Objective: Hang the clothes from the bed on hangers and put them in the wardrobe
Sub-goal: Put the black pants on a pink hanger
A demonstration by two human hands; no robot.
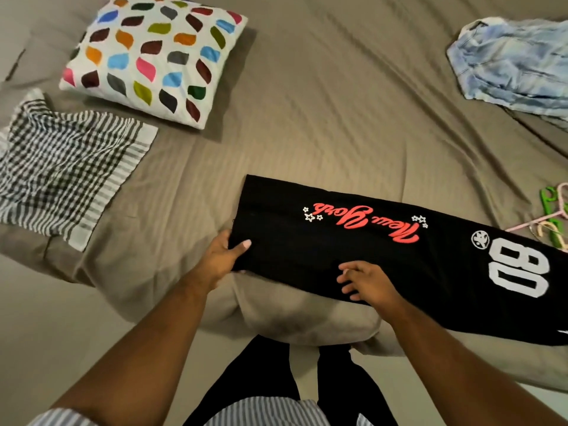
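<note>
Near the bed's (322, 103) front edge, a folded black jersey (384, 259) lies across a taupe pillow (292, 318), running from the middle toward the right edge, with red "New York" lettering and a white "80" facing up. The left hand (222, 256) grips the jersey's left end, thumb on top and fingers tucked beneath. The right hand (365, 282) rests on the jersey's near hem, its fingers relaxed and spread, touching the cloth. Just beyond the jersey at the right edge lie green and pink hangers (553, 216). A pale denim garment (510, 66) sits crumpled toward the far right corner. At the left edge lies a checked cloth (61, 167), and behind it a cushion (150, 53) with coloured leaf shapes.
</note>
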